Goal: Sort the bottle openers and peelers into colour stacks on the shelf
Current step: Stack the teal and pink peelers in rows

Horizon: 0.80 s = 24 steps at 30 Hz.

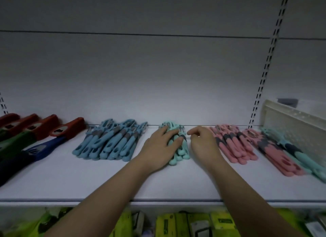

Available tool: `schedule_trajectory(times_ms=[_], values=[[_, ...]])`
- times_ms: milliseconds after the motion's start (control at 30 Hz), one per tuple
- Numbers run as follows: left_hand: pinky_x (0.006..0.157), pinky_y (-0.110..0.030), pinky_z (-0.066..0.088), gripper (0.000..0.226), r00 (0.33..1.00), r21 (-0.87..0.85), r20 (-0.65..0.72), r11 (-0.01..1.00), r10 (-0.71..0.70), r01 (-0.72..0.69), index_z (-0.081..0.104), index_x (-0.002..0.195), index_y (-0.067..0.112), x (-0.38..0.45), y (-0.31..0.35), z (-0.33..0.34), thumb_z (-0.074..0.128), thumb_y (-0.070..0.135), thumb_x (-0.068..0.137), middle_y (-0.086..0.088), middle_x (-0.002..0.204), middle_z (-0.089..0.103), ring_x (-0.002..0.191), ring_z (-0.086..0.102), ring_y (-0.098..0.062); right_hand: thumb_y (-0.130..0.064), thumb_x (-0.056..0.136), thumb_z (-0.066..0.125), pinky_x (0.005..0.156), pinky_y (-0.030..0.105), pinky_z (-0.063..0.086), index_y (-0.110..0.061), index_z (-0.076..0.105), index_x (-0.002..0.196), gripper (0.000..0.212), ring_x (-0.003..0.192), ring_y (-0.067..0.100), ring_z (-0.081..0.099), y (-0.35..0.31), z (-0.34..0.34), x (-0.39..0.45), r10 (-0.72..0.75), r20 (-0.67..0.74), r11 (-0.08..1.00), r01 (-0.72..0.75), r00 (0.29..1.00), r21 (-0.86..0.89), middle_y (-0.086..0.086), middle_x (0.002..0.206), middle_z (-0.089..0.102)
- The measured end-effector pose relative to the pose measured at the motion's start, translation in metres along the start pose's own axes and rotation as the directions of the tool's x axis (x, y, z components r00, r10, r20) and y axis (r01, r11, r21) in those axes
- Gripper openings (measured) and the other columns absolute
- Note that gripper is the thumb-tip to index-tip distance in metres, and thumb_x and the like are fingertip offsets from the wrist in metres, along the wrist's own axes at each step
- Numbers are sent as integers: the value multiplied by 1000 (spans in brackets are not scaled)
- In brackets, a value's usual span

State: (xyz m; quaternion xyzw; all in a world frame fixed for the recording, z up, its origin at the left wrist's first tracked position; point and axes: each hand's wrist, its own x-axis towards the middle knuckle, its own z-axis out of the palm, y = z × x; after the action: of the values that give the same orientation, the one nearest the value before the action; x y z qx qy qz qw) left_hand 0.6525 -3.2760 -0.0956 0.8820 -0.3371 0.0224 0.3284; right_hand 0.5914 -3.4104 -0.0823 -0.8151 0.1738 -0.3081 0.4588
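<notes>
On the shelf, the left hand lies flat, fingers straight, on the mint peeler stack; the right hand hovers beside it, fingers loosely curled, holding nothing. A careless nudge could likely slide loose peelers into the pink stack.

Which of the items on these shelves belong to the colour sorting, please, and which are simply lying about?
Job: blue peelers, mint peelers under the left hand, pink peelers, bottle openers, right hand.
Lying about: white basket, green packets below.

Left hand rests on mint peeler stack; right hand just beside, fingers loosely curled.
</notes>
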Motion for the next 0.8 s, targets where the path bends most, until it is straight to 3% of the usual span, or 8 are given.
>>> schedule_trajectory(times_ms=[67,167,267,400,533,667,733,800], values=[[122,-38,11,60,1000,-43,-11,999,0,-1,39,146,38,-2,3,-2,33,65,94,6,162,23,149,11,-7,4,87,41,85,32,47,-8,65,98,29,99,25,59,3,1,0,2,10,999,-2,1000,-35,10,106,64],[120,-31,9,55,999,-143,15,989,36,-34,36,147,40,-8,9,-8,45,57,96,8,162,15,149,8,-7,3,86,41,84,31,46,-11,63,98,29,98,24,58,7,3,1,1,26,999,0,1000,-37,11,110,63],[120,-31,12,76,987,-195,136,979,85,-57,30,143,56,-14,8,-17,65,69,76,21,160,4,148,6,-3,5,85,41,82,30,45,-12,64,98,31,97,22,58,7,2,3,2,23,1000,-1,1000,-11,10,111,64],[119,-30,14,99,953,-146,279,986,115,-76,22,140,66,-15,4,-22,86,53,65,33,155,-8,145,1,3,3,86,40,80,28,42,-12,66,102,34,98,21,58,7,2,5,8,49,1000,-6,999,-28,7,111,64],[109,-18,20,92,986,-119,116,988,117,-103,35,145,47,-11,1,-21,86,45,68,20,158,8,135,21,3,-2,88,42,87,34,49,-14,67,111,36,100,22,60,9,3,5,36,77,998,-32,996,-54,4,111,66],[108,-22,35,80,991,-117,29,985,130,-126,48,139,34,-12,1,-20,85,47,69,17,138,45,121,43,3,-4,85,45,92,41,51,-15,69,108,35,100,23,63,10,6,5,43,107,999,-41,993,-23,3,108,70],[107,-23,36,79,990,-124,56,984,132,-125,47,139,37,-12,2,-19,83,50,70,20,135,46,119,45,5,-4,83,44,92,42,52,-14,70,106,36,100,23,64,9,6,5,45,115,999,-45,992,1,4,107,70],[114,-23,27,86,985,-106,113,987,134,-122,37,144,43,-12,3,-16,80,53,70,17,150,35,135,35,1,-3,81,42,91,43,53,-14,70,104,37,97,23,65,10,6,4,44,110,998,-49,993,35,3,104,71]])
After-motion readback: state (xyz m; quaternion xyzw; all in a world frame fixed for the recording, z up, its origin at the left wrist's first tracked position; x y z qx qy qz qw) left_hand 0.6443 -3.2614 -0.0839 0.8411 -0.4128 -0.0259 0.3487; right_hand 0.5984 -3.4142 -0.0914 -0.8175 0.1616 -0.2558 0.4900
